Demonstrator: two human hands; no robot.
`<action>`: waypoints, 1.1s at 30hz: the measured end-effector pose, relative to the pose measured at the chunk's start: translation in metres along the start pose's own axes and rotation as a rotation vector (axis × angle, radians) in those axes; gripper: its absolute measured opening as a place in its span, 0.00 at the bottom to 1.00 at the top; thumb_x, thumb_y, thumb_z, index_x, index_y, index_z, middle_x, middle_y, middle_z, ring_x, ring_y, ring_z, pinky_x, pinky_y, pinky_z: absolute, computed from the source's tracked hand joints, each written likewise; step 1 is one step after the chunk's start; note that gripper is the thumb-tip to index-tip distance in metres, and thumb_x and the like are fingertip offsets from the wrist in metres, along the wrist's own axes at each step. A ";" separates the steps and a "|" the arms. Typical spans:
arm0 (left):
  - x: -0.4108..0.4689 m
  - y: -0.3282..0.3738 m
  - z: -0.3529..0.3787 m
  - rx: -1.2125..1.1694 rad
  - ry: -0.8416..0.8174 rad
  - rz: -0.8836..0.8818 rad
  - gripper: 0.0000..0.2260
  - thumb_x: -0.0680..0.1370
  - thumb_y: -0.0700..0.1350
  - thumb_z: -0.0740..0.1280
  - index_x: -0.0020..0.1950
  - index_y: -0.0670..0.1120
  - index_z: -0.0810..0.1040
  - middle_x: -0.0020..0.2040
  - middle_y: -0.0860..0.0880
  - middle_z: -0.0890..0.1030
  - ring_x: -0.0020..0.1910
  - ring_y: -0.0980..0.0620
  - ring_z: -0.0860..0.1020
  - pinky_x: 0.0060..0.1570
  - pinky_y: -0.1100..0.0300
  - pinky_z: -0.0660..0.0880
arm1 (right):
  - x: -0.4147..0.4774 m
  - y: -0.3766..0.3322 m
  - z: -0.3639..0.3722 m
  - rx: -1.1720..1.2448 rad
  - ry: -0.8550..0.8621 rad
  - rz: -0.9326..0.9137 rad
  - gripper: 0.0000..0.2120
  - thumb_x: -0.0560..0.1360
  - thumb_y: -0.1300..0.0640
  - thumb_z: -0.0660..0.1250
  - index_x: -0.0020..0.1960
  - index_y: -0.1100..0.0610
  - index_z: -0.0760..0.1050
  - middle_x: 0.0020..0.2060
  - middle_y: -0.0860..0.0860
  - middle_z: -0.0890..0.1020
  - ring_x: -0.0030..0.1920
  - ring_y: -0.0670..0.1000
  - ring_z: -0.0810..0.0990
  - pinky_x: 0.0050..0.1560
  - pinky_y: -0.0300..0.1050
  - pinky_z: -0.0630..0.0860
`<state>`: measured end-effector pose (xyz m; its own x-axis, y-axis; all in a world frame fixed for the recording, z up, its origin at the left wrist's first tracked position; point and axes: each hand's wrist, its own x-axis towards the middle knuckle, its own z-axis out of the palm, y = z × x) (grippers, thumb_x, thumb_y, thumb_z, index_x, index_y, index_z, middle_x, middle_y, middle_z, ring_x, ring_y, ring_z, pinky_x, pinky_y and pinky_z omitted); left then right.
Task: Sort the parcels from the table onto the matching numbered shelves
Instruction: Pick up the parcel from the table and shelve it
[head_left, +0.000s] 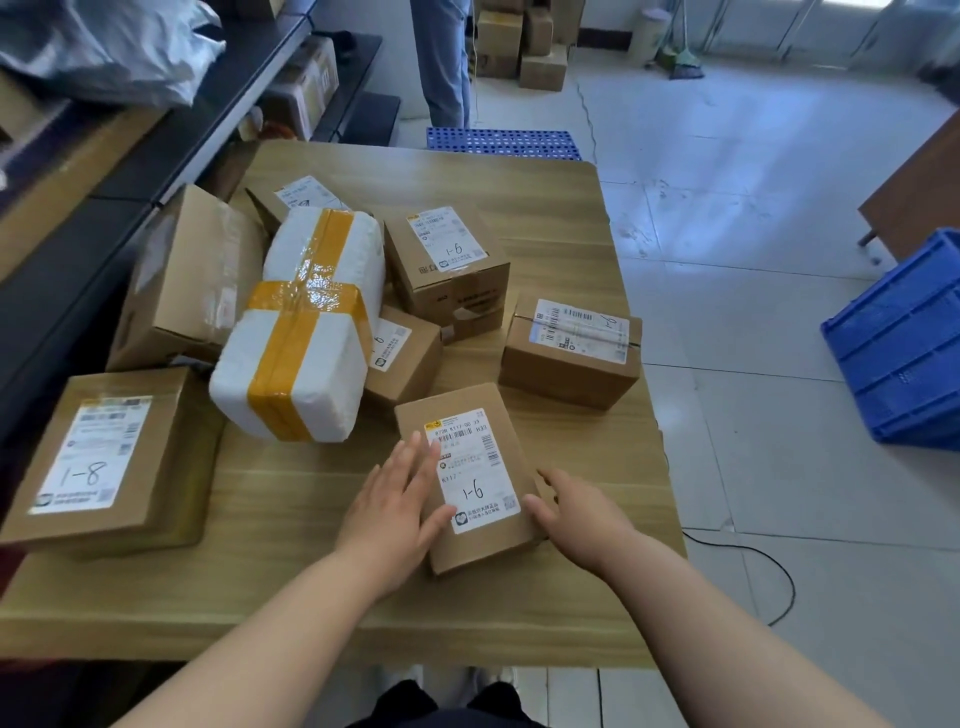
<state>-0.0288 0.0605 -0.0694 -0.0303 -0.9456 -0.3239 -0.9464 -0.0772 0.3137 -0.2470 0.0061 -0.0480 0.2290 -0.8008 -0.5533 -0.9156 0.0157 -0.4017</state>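
Observation:
A small cardboard parcel (480, 499) with a label marked 1-6 lies flat near the front of the wooden table (291, 587). My left hand (392, 506) rests on its left side with straight fingers across the top. Against its right edge lies my right hand (574, 512), thumb on the top and fingers down the side. Other parcels lie behind: a box marked 1-8 (111, 457) at the left, a box marked 1-6 (447, 257), a box (571, 348) at the right edge, and a white foam parcel with yellow tape (306, 332).
Dark shelves (171, 140) run along the left with boxes and a grey bag (104, 47). A blue crate (904, 343) sits on the floor at right, a blue pallet (504, 143) beyond the table. A person's legs (447, 62) stand at the back near stacked cartons.

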 end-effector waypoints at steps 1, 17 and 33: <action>-0.004 0.000 0.002 -0.050 0.011 -0.020 0.36 0.80 0.61 0.53 0.77 0.52 0.34 0.78 0.52 0.35 0.77 0.53 0.38 0.76 0.56 0.42 | 0.003 0.001 0.000 0.054 0.005 -0.015 0.30 0.80 0.42 0.58 0.77 0.50 0.55 0.72 0.51 0.69 0.69 0.53 0.70 0.66 0.52 0.70; -0.038 0.029 0.037 -0.443 0.001 -0.069 0.56 0.70 0.60 0.73 0.64 0.64 0.20 0.75 0.54 0.27 0.78 0.51 0.42 0.73 0.59 0.48 | -0.014 0.025 0.029 0.608 -0.045 -0.075 0.27 0.69 0.48 0.75 0.62 0.52 0.66 0.57 0.43 0.76 0.56 0.44 0.76 0.57 0.40 0.72; -0.025 0.090 -0.050 -0.756 0.674 0.086 0.43 0.69 0.54 0.71 0.75 0.59 0.47 0.75 0.60 0.54 0.73 0.70 0.51 0.69 0.74 0.50 | -0.013 -0.008 -0.047 1.202 -0.061 -0.497 0.38 0.65 0.46 0.72 0.72 0.45 0.63 0.62 0.46 0.80 0.63 0.48 0.78 0.65 0.49 0.72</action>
<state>-0.0973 0.0610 0.0117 0.3200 -0.9206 0.2238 -0.4914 0.0407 0.8700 -0.2581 -0.0118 -0.0034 0.4996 -0.8481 -0.1765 0.1311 0.2754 -0.9523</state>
